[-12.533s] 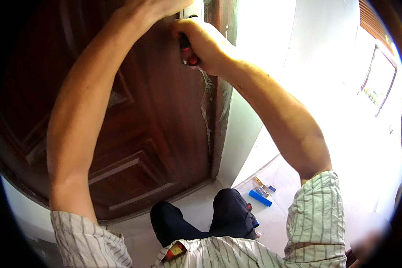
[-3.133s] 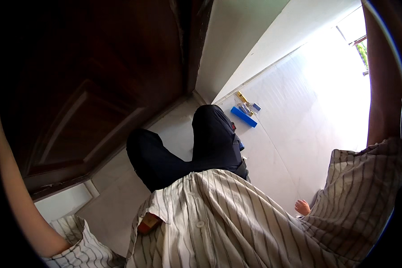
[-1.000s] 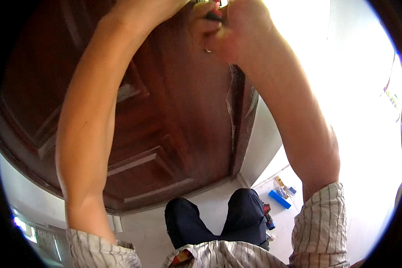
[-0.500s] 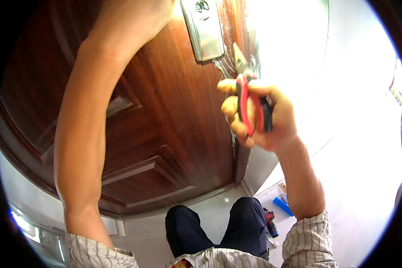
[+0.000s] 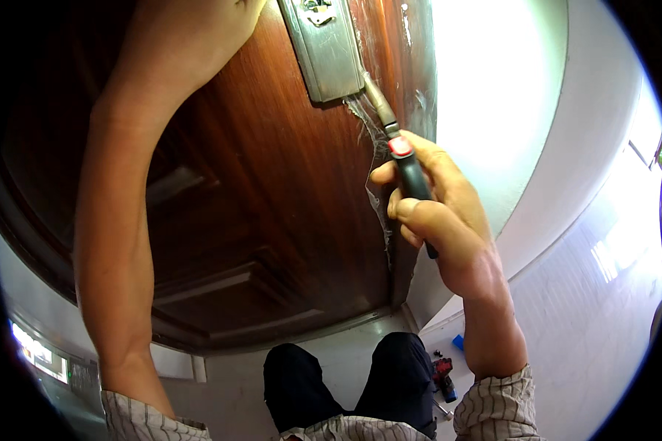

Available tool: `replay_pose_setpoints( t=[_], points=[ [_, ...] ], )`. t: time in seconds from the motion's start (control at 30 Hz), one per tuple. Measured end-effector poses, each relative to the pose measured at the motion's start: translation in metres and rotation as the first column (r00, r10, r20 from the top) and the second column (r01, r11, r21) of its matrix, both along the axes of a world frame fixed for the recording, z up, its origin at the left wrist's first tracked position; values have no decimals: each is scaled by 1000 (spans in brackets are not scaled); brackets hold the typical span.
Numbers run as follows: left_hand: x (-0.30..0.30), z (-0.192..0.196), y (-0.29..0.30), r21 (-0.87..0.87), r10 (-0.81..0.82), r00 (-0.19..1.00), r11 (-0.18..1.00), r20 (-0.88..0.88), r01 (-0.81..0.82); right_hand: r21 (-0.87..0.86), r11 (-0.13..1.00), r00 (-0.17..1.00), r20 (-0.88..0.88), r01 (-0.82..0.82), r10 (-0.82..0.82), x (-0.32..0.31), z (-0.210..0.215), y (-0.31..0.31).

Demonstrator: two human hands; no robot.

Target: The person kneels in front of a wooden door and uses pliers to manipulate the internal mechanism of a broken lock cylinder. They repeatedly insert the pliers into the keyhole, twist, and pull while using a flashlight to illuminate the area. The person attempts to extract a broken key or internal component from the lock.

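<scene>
My right hand [image 5: 445, 209] is closed round long-nosed pliers [image 5: 381, 105] with black and red handles. They are turned edge-on, and their metal jaws reach up to the right edge of a grey metal lock plate [image 5: 327, 62] on a brown wooden door [image 5: 287, 169]. Whether the tips touch the plate I cannot make out. Torn clear film [image 5: 375, 195] hangs along the door's edge beside my right fingers. My left hand [image 5: 213, 33] is up at the top, left of the plate; its fingers lie beyond the picture.
A red and black power tool [image 5: 443, 375] lies on the pale floor right of my knees, with a blue object [image 5: 458, 342] and small parts nearby. A bright white wall [image 5: 500, 110] stands right of the door's edge.
The pliers have rolled from flat to edge-on, and their tips have come up and left to the plate's side. My left forearm has shifted slightly left.
</scene>
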State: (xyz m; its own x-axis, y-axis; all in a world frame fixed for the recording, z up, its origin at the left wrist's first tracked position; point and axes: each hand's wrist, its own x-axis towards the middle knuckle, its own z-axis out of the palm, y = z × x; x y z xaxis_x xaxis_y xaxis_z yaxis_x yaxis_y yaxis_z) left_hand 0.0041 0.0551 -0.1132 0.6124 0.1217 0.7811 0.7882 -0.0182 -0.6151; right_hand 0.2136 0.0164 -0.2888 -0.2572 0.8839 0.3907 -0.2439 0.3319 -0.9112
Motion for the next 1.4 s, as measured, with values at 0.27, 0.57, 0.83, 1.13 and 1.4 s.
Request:
replay_pose_setpoints(
  t=[0.27,0.57,0.83,1.13,1.4],
  points=[
    [0,-12,-2,22,-47,999,999,-15,48,50,998,996,-91,25,-20,-7,9,4],
    [-14,-5,-13,89,4,1000,996,19,-6,108,992,986,-141,-71,86,-12,31,8],
    [-21,-1,-18,47,-76,993,996,85,72,66,959,906,-314,-277,283,-26,34,15],
    [-31,-8,14,95,-234,970,969,60,228,284,958,982,188,-38,-16,-24,29,43],
    [-34,-11,26,43,-200,976,979,89,197,365,928,936,296,71,-188,-36,28,62]
  ],
)
